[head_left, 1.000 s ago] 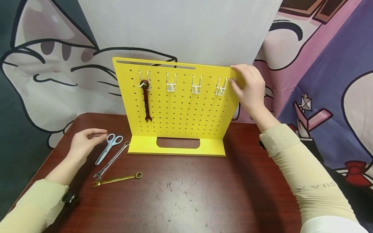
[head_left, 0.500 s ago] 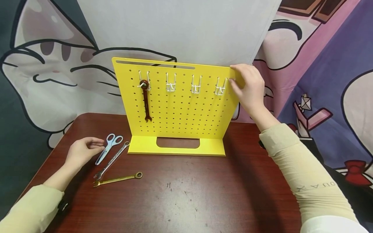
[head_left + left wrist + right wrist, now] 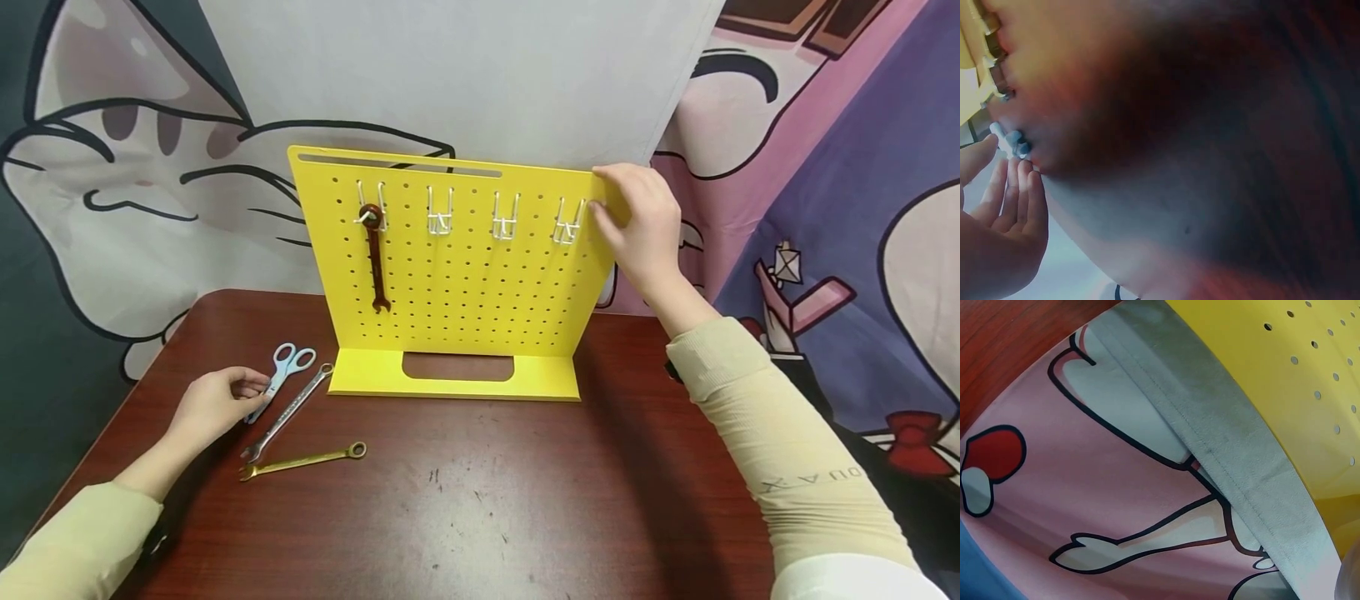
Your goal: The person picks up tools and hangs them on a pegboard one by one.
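Note:
On the left of the table, my left hand (image 3: 213, 406) reaches over the blades of light blue scissors (image 3: 292, 360), covering part of them. In the left wrist view the thumb and extended fingers (image 3: 1036, 206) stand apart, with the scissors (image 3: 1017, 142) just past the fingertips. My right hand (image 3: 647, 221) grips the upper right edge of a yellow pegboard (image 3: 465, 308), which stands upright on its base. A silver combination wrench (image 3: 288, 412) lies beside the scissors, and a brass-coloured ratchet wrench (image 3: 307, 460) lies nearer me. A dark red wrench (image 3: 377, 267) hangs from the pegboard's leftmost hook.
Three more white wire hooks, among them the second hook (image 3: 439, 218), run along the upper pegboard with nothing hanging on them. Behind the reddish-brown table (image 3: 450, 517) hangs a printed cartoon backdrop (image 3: 525, 83), close behind the board.
My left hand has come down and toward me, from beside the scissors' handles to their blades. The right hand keeps its grip on the pegboard, which stays in place.

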The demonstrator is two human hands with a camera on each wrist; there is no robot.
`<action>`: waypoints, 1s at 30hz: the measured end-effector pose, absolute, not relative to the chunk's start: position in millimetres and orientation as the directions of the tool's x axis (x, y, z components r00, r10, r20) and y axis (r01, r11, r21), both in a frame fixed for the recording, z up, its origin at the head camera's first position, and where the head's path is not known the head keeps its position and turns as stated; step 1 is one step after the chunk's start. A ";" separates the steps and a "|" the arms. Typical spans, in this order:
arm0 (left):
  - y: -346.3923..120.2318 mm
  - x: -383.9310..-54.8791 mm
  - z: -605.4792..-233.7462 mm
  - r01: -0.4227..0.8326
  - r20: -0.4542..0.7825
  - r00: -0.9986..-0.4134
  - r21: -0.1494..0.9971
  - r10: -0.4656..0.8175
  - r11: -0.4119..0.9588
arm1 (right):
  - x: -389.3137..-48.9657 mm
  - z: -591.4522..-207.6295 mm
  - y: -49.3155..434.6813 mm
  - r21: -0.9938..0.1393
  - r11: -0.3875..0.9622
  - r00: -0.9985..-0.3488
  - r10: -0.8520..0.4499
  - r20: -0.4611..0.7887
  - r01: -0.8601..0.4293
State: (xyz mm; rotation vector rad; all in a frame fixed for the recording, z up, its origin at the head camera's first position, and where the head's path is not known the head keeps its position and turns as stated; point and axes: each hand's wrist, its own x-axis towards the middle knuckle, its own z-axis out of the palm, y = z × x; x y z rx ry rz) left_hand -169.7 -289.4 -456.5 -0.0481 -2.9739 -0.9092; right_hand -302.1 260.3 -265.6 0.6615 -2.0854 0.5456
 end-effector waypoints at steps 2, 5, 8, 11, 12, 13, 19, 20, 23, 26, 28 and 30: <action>-290.3 -169.1 -458.6 0.044 0.050 -0.999 0.553 0.020 0.832 | -302.2 -265.7 259.8 -0.139 0.762 -0.491 -0.256 0.833 -0.632; -291.6 -169.1 -461.6 0.045 0.065 -0.998 0.554 0.011 0.831 | -302.1 -266.0 258.9 -0.138 0.762 -0.491 -0.256 0.833 -0.633; -291.7 -169.8 -464.1 0.041 0.073 -0.997 0.554 0.000 0.832 | -301.6 -266.1 258.3 -0.138 0.764 -0.492 -0.255 0.833 -0.630; -290.5 -170.9 -466.0 0.035 0.077 -0.997 0.554 -0.009 0.832 | -301.4 -266.0 258.4 -0.138 0.768 -0.494 -0.252 0.832 -0.625; -290.0 -171.3 -466.5 0.033 0.077 -0.997 0.554 -0.012 0.832 | -301.1 -265.8 258.5 -0.137 0.770 -0.495 -0.252 0.832 -0.623; -289.7 -171.8 -466.8 0.032 0.077 -0.997 0.554 -0.013 0.832 | -301.1 -265.7 258.7 -0.136 0.772 -0.496 -0.252 0.831 -0.621; -287.6 -174.1 -466.9 0.038 0.090 -0.996 0.553 -0.014 0.832 | -301.2 -264.7 258.8 -0.138 0.774 -0.492 -0.244 0.835 -0.618; -287.6 -174.3 -467.0 0.040 0.095 -0.995 0.552 -0.015 0.833 | -301.3 -264.4 258.5 -0.140 0.773 -0.491 -0.241 0.837 -0.619; -289.1 -174.8 -468.7 0.040 0.101 -0.995 0.564 -0.021 0.825 | -301.2 -263.7 257.8 -0.144 0.772 -0.491 -0.237 0.838 -0.619; -290.1 -174.9 -470.0 0.026 0.086 -0.996 0.603 -0.032 0.797 | -300.7 -263.7 257.6 -0.147 0.770 -0.492 -0.236 0.838 -0.620; -290.8 -175.3 -470.4 0.014 0.071 -0.997 0.631 -0.040 0.775 | -300.3 -264.0 257.6 -0.145 0.772 -0.494 -0.239 0.836 -0.619; -290.8 -175.7 -470.5 0.000 0.055 -0.997 0.655 -0.047 0.756 | -300.1 -264.5 257.6 -0.145 0.773 -0.496 -0.240 0.834 -0.618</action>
